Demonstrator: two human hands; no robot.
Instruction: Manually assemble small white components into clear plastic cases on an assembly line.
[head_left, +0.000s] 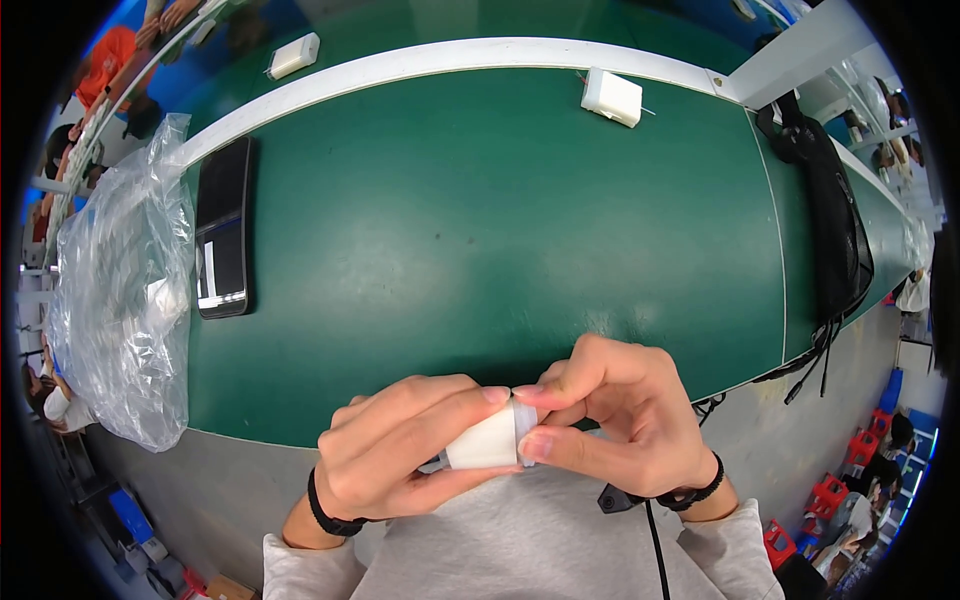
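Note:
A small white block with a translucent end is held near my body, in front of the table's near edge. My left hand is closed round its left side, with the thumb below and fingers above. At the other end, my right hand pinches the translucent part between thumb and fingers. Those fingers hide some of it, so I cannot tell whether it is a cap or a wrapping. Dark bands circle both wrists.
On the green table, a black phone lies at left beside a clear plastic bag. A white block with thin wires rests at the back, another white block beyond the white rail. A black mesh pouch lies at right.

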